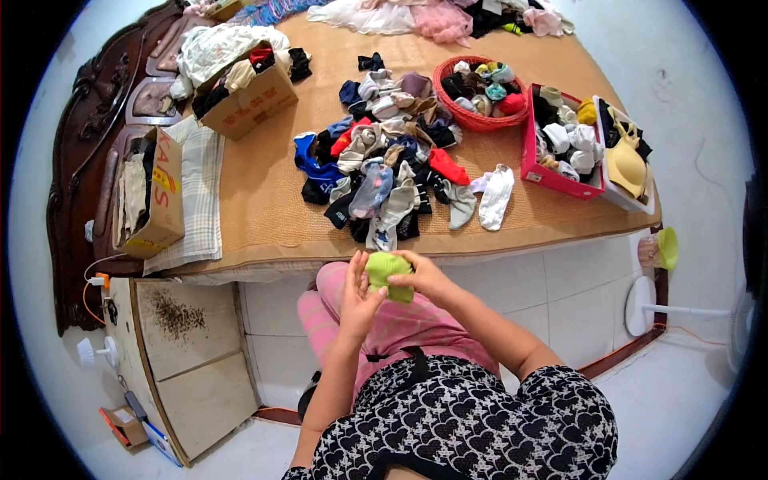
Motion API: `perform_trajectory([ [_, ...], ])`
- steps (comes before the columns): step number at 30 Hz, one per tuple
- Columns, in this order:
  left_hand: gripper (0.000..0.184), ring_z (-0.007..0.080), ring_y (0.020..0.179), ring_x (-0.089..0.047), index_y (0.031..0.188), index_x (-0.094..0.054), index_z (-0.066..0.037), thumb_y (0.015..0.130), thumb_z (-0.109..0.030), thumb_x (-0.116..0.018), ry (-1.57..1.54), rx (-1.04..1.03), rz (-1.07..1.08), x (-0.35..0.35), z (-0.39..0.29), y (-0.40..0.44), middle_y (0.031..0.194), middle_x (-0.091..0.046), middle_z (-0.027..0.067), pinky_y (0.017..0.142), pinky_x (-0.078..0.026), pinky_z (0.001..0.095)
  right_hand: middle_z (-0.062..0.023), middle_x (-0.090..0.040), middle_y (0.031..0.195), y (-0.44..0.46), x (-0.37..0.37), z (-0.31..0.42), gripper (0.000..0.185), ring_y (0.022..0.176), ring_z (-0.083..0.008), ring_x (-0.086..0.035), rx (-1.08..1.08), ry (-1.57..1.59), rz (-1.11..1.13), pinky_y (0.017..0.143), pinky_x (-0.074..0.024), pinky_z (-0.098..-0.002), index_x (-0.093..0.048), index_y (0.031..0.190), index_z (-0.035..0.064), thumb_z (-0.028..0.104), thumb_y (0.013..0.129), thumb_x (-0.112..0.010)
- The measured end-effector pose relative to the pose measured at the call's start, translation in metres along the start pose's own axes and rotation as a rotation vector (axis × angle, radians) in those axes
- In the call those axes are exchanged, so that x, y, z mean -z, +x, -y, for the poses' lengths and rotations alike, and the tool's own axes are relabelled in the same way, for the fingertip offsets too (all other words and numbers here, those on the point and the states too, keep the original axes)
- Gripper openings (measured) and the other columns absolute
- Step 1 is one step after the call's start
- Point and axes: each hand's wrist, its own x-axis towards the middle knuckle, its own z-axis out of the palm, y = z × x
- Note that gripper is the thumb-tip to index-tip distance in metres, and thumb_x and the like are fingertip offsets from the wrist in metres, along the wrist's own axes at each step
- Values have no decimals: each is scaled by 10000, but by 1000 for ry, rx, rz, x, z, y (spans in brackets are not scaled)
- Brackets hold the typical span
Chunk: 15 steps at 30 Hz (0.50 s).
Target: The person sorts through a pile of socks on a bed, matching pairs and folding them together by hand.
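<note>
Between my two hands, above my lap, is a lime-green sock (384,273) bunched into a small bundle. My left hand (358,293) holds it from the left, fingers pointing up and thumb against its lower edge. From the other side, my right hand (426,277) grips it with thumb and fingers. Just beyond the hands, a loose pile of mixed socks (368,152) lies on the woven mat (264,200) of the bed. A white sock (497,198) and a red sock (449,166) are at the pile's right side.
A red basket (486,123) and a pink box (560,186) hold rolled socks at the right. Beside them, a white container (645,202) holds a yellow bra (627,164). Cardboard boxes (254,102) of clothes are on the left. A wooden cabinet (200,400) stands below.
</note>
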Motion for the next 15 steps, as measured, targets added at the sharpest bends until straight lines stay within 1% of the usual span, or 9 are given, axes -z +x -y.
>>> perform_trajectory([
  [1,681,229,1231,-435,1414,-296,-62,816,-84,-620,-117,80,-33,-3,-4,-2,1432,-323,126,971,-411,351,-69,-591,1065,2,7,7,530,954,-155,-566,-37,88,-67,822,-472,-299,-496,1230,14,175,778,-722],
  [3,646,223,1183,-475,1403,-312,-62,831,-96,-612,-115,137,-46,0,-2,-2,1412,-352,128,932,-436,336,-77,-601,1072,23,35,13,515,926,-189,-600,-141,268,-270,791,-505,-321,-489,1207,33,189,774,-722],
  [5,555,196,1072,-556,1359,-377,-62,858,-129,-605,-95,187,-56,5,2,-3,1340,-443,121,846,-481,304,-96,-588,1081,48,69,46,464,976,-210,-601,103,378,-346,816,-534,-375,-475,1222,47,145,812,-668],
  [8,503,191,1066,-559,1331,-415,-59,869,-142,-598,-92,242,-16,13,11,-4,1317,-471,112,846,-478,297,-174,-468,1263,64,106,113,699,1017,-261,-588,559,442,-440,786,-545,-340,-185,1419,23,71,862,-605],
  [9,503,191,1066,-559,1331,-415,-59,869,-142,-598,-93,242,-18,13,12,-4,1317,-471,112,846,-478,297,-187,-451,1281,71,122,121,737,1014,-252,-588,624,325,-524,783,-541,-335,-139,1437,18,69,868,-604],
  [10,481,188,1061,-562,1318,-429,-58,874,-147,-592,-93,241,-9,13,12,-4,1307,-482,106,844,-477,294,-173,-490,1255,71,126,130,635,1011,-218,-590,629,236,-633,768,-537,-312,-262,1399,-13,85,873,-604],
  [12,459,185,1055,-565,1304,-442,-56,879,-153,-586,-97,239,-4,12,15,-4,1296,-492,99,842,-476,292,-166,-557,1169,81,155,117,436,1040,-239,-571,533,-71,-789,837,-500,-340,-521,1239,16,140,838,-640],
  [14,412,178,1042,-571,1280,-462,-54,892,-146,-567,-96,253,5,12,23,-6,1252,-526,88,836,-474,285,-167,-599,1077,97,216,66,269,1068,-289,-534,458,-862,-964,919,-435,-374,-669,1014,70,187,772,-675],
  [15,412,178,1042,-571,1280,-462,-54,892,-146,-567,-97,252,-2,12,24,-7,1252,-526,88,836,-474,285,-173,-577,1077,91,212,54,235,1078,-328,-499,450,-861,-1028,965,-382,-390,-692,929,100,206,719,-687],
])
